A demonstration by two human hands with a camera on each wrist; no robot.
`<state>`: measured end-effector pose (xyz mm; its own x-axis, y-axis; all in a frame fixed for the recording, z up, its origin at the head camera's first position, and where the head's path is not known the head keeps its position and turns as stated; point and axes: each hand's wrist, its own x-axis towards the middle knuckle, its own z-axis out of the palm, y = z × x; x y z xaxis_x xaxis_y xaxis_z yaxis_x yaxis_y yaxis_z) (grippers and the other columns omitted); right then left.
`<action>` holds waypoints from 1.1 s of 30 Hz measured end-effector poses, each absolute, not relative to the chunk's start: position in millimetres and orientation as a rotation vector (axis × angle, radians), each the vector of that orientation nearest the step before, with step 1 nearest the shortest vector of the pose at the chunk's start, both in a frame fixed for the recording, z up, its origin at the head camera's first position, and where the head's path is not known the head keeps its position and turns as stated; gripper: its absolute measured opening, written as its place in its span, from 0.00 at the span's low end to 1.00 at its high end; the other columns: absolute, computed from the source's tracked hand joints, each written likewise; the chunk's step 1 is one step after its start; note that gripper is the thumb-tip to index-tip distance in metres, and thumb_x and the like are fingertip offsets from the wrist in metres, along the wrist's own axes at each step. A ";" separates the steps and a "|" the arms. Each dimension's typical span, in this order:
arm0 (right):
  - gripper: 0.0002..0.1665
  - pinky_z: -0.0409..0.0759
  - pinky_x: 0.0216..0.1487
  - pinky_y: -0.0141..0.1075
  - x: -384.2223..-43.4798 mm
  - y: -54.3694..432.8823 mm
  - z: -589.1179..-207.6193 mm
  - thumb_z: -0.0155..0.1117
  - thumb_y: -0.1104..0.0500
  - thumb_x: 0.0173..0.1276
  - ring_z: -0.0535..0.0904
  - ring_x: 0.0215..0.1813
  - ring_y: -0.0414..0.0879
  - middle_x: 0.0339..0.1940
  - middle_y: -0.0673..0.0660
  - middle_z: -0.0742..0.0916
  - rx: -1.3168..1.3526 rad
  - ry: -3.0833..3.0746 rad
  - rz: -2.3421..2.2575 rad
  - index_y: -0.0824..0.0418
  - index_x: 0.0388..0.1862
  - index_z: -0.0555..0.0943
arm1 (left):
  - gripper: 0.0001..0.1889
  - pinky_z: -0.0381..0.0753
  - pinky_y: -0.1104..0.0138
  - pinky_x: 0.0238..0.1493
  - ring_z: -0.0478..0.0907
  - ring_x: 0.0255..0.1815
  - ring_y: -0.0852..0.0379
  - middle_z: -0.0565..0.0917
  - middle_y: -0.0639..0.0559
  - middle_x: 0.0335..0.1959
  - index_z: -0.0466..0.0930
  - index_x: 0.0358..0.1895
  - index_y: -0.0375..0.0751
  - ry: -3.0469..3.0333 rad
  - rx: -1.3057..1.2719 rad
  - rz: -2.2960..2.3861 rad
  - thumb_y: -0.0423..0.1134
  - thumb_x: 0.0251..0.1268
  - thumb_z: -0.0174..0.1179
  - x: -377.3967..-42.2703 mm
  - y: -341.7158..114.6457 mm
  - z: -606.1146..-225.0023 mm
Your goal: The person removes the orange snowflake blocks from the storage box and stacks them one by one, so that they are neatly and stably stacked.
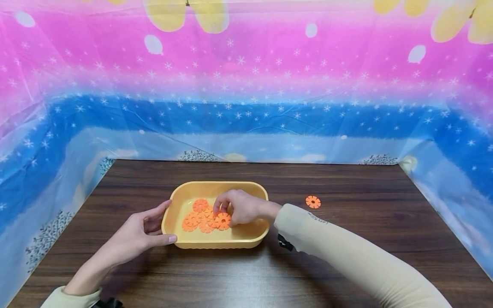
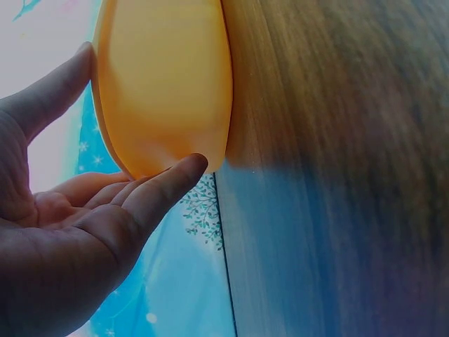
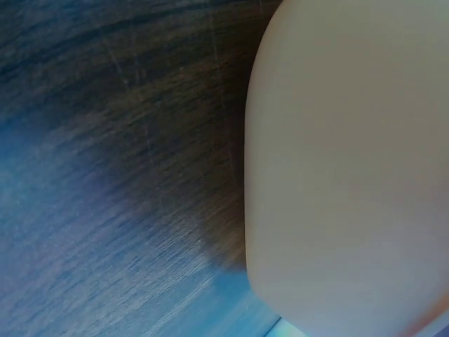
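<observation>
A yellow plastic tub [image 1: 215, 244] stands on the table with several orange notched building discs [image 1: 194, 219] piled inside. My left hand [image 1: 132, 237] holds the tub's left end, thumb on the near rim and fingers toward the far corner. The left wrist view shows thumb and fingertips against the tub wall [image 2: 165, 77]. Inside the tub, my right hand [image 1: 243, 207] has curled fingers and pinches an orange disc [image 1: 222, 221] at the right side of the pile. In the right wrist view the tub's outer wall [image 3: 344, 168] fills the right side and hides that hand.
One more orange disc [image 1: 313, 202] lies alone on the dark wooden table [image 1: 346, 184], right of the tub and beyond the right forearm. A patterned pink and blue cloth [image 1: 246, 119] hangs around the table's back and sides.
</observation>
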<state>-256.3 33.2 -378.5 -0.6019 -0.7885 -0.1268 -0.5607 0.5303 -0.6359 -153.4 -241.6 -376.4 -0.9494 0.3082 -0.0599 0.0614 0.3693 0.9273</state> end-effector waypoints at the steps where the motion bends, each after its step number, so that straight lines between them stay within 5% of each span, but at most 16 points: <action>1: 0.24 0.73 0.33 0.29 -256.0 33.3 -378.2 0.72 0.73 0.46 0.74 0.39 0.48 0.35 0.50 0.80 -1.108 2.375 -0.776 0.53 0.40 0.80 | 0.48 0.78 0.66 0.46 0.65 0.62 0.43 0.54 0.39 0.70 0.49 0.72 0.36 2.407 0.341 1.613 0.38 0.50 0.70 -153.2 -241.5 -376.3; 14: 0.21 0.72 0.36 0.29 -257.7 32.0 -381.6 0.76 0.58 0.50 0.73 0.34 0.41 0.33 0.50 0.80 -1.097 2.485 -0.754 0.53 0.43 0.78 | 0.48 0.78 0.65 0.46 0.65 0.62 0.42 0.53 0.38 0.71 0.49 0.72 0.35 2.408 0.363 1.611 0.39 0.50 0.70 -150.5 -240.3 -374.0; 21: 0.33 0.73 0.37 0.30 -258.7 33.0 -382.7 0.76 0.69 0.42 0.73 0.39 0.44 0.37 0.49 0.79 -1.095 2.456 -0.729 0.51 0.47 0.76 | 0.48 0.78 0.66 0.46 0.66 0.62 0.44 0.54 0.40 0.71 0.50 0.72 0.37 2.405 0.339 1.617 0.38 0.50 0.70 -152.0 -240.5 -374.8; 33: 0.27 0.72 0.39 0.29 -258.2 33.5 -381.7 0.75 0.68 0.46 0.74 0.40 0.44 0.35 0.48 0.80 -1.128 2.442 -0.758 0.53 0.45 0.78 | 0.47 0.78 0.66 0.46 0.66 0.61 0.43 0.54 0.38 0.70 0.50 0.72 0.37 2.404 0.357 1.622 0.38 0.50 0.70 -150.9 -240.4 -374.9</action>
